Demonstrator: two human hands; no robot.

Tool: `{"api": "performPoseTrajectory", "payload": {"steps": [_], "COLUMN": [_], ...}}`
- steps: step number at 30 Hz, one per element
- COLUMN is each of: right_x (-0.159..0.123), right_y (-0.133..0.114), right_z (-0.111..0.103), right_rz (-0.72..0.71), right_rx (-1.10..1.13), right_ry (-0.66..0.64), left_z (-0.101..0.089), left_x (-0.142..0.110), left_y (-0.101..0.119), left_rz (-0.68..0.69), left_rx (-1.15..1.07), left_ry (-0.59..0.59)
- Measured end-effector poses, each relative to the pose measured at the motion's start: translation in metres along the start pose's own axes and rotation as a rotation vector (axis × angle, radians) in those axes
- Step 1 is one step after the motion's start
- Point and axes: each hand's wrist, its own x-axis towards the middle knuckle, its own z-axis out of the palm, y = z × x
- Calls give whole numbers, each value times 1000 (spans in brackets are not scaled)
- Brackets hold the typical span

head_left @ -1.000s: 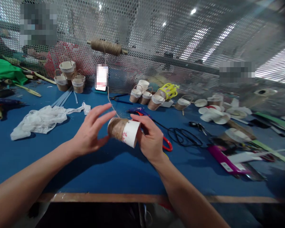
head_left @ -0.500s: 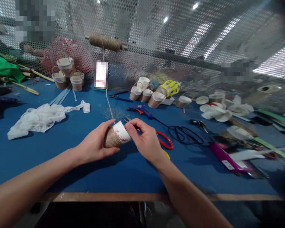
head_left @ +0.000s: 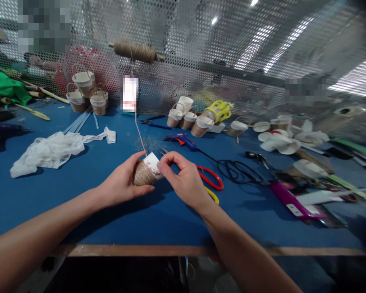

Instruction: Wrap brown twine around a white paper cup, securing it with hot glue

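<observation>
A paper cup [head_left: 153,162] with a pink flower print lies tilted between my hands, its lower part wound with brown twine [head_left: 143,174]. My left hand [head_left: 122,179] is wrapped round the twine-covered part, thumb below and fingers above. My right hand [head_left: 183,175] pinches the cup's open rim between thumb and fingers. From the cup a strand of twine [head_left: 139,132] runs up to the twine spool [head_left: 134,51] on a rod at the mesh screen. Scissors with red [head_left: 212,178] and yellow handles lie partly hidden behind my right hand.
A blue glue gun [head_left: 181,140] with a coiled black cord lies beyond my hands. Small twine-wrapped baskets [head_left: 99,103] stand at the back left, more at the back middle. White lace [head_left: 51,152] is heaped at left. A purple device [head_left: 293,201] lies among clutter at right.
More of the cup is covered by twine, and less white shows. The cup has turned slightly in my hands, and my right hand has shifted a little left along the rim.
</observation>
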Motion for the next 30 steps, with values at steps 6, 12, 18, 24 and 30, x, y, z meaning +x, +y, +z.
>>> {"api": "performPoseTrajectory", "payload": {"steps": [6,12,18,24,30], "right_x": [1,3,5,6,7], "right_y": [2,3,6,9,12], "right_z": [2,1,-3,-3,-3], "right_rz": [30,38,19,-75,-53], "right_rx": [39,7,80,32,85], "right_ry": [26,14,99,17,58], "left_z": [1,0,-2,-7,-10], "left_x": [0,0,2,5,5], "left_y": [-3,-3,4,6,2], "left_rz": [8,80,-85,-267,-303], "left_rx": [-26,203,-180,-660,-983], "left_ry": [-3,31,-20,-93,-184]}}
